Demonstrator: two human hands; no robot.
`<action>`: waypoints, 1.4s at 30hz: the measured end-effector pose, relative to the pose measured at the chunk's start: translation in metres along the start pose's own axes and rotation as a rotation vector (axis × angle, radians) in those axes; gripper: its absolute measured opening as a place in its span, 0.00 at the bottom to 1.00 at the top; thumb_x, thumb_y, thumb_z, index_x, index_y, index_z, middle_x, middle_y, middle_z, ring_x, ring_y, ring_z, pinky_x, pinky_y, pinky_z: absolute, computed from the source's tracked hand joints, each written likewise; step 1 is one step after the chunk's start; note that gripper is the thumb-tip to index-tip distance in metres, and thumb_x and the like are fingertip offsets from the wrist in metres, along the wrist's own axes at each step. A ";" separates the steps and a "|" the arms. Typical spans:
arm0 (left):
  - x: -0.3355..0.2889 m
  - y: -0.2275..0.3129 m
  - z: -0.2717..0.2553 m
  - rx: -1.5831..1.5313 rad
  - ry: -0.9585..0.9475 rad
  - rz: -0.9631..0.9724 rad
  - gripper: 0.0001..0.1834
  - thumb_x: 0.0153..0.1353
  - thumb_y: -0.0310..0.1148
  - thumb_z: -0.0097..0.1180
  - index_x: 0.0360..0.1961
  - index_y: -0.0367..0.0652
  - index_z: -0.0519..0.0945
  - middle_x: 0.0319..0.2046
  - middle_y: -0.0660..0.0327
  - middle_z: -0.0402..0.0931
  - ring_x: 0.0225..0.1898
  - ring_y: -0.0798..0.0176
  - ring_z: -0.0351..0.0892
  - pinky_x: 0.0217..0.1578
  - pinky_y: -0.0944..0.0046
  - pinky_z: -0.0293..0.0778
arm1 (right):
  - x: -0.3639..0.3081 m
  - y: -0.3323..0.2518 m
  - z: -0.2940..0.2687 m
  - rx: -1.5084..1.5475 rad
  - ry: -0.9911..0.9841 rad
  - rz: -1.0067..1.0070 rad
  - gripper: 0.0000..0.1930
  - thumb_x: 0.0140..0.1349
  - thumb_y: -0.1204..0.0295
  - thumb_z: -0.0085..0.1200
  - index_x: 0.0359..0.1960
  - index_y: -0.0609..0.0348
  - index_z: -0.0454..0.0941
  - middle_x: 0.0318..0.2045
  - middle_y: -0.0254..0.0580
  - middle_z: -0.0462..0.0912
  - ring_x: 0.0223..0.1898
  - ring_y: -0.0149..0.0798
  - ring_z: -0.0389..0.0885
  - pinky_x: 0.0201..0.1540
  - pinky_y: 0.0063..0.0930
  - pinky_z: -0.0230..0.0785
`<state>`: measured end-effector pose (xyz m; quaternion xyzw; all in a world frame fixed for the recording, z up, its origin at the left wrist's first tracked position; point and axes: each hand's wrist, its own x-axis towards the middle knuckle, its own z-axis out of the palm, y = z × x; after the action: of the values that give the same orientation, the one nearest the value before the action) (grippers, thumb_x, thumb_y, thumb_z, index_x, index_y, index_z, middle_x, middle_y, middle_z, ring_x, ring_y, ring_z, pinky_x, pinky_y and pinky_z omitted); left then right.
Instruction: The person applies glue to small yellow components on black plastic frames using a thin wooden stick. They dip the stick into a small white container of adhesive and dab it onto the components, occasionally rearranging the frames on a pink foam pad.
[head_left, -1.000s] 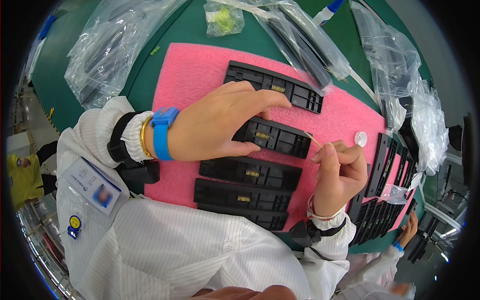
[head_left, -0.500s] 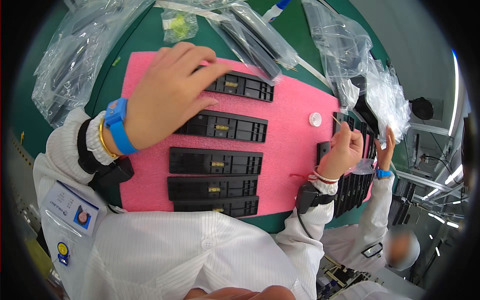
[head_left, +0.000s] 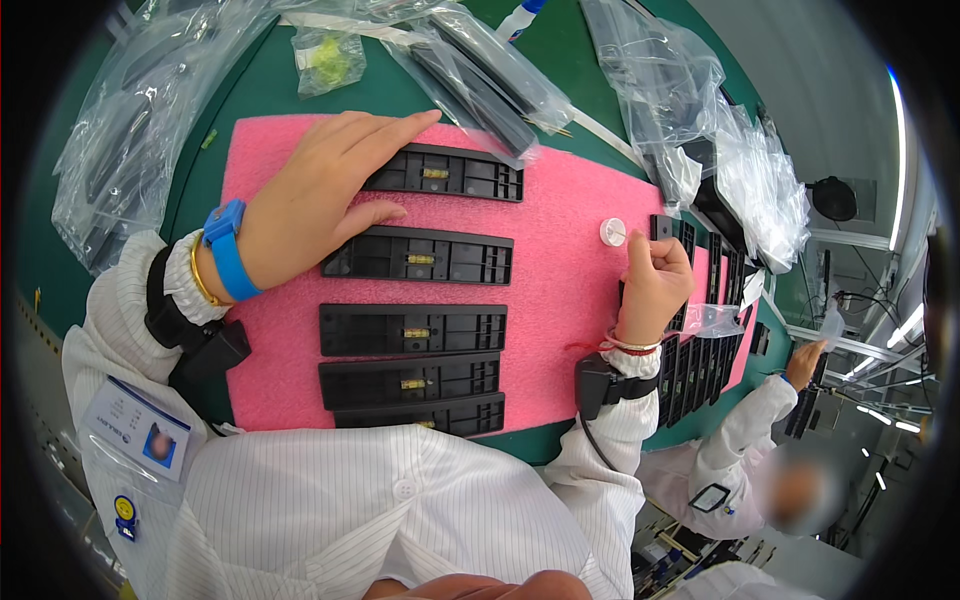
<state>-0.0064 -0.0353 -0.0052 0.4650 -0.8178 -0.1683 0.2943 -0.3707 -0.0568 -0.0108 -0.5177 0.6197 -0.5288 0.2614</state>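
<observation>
My left hand lies with its fingers stretched out at the left end of the farthest black plastic housing, thumb apart on the pink foam sheet. My right hand pinches a thin stick, mostly hidden by the fingers, its tip at a small round white dish. Nearer me lie more long black housings, each with a small yellow vial in its middle. The nearest housing partly tucks against the one before it.
Several more black housings stand in rows at the right. Clear plastic bags with dark parts lie at the far left and back. A bag of yellow-green bits and a bottle are behind. A co-worker's hand is at the right.
My right hand has moved left, bringing the stick from beside the right-hand housings to the white dish. My left hand has settled flatter by the farthest housing. The co-worker's hand has drawn away rightward.
</observation>
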 end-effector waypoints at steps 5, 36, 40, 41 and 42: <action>0.001 0.001 0.001 -0.071 0.010 0.001 0.44 0.56 0.24 0.69 0.76 0.44 0.67 0.59 0.51 0.78 0.62 0.43 0.73 0.67 0.50 0.66 | -0.001 0.000 0.000 -0.020 -0.015 0.008 0.13 0.65 0.77 0.66 0.24 0.59 0.75 0.15 0.28 0.77 0.14 0.18 0.69 0.19 0.16 0.54; -0.006 -0.012 0.007 -0.243 -0.055 0.186 0.23 0.51 0.28 0.74 0.50 0.43 0.83 0.48 0.58 0.80 0.53 0.50 0.76 0.57 0.52 0.71 | -0.033 -0.067 0.040 0.279 -0.296 -0.092 0.12 0.67 0.80 0.63 0.26 0.60 0.74 0.28 0.37 0.80 0.29 0.27 0.72 0.35 0.22 0.64; -0.008 -0.013 0.008 -0.265 -0.065 0.183 0.20 0.51 0.30 0.75 0.47 0.44 0.86 0.48 0.59 0.78 0.51 0.51 0.76 0.55 0.52 0.71 | -0.044 -0.064 0.076 0.178 -0.500 -0.088 0.11 0.62 0.87 0.64 0.28 0.62 0.75 0.29 0.38 0.82 0.31 0.29 0.75 0.37 0.23 0.66; -0.008 -0.013 0.009 -0.263 -0.066 0.188 0.19 0.51 0.31 0.75 0.46 0.45 0.87 0.47 0.59 0.78 0.51 0.51 0.76 0.55 0.52 0.71 | -0.047 -0.059 0.079 0.184 -0.523 -0.073 0.11 0.62 0.87 0.64 0.27 0.62 0.75 0.29 0.38 0.82 0.31 0.29 0.76 0.37 0.23 0.66; -0.007 -0.013 0.010 -0.264 -0.066 0.183 0.19 0.51 0.31 0.75 0.46 0.45 0.87 0.47 0.59 0.78 0.51 0.51 0.76 0.55 0.52 0.71 | -0.050 -0.054 0.081 0.191 -0.546 -0.057 0.11 0.63 0.86 0.65 0.27 0.62 0.74 0.29 0.38 0.82 0.31 0.29 0.76 0.37 0.23 0.66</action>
<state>-0.0013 -0.0355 -0.0219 0.3402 -0.8367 -0.2618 0.3400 -0.2646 -0.0372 0.0033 -0.6312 0.4591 -0.4328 0.4511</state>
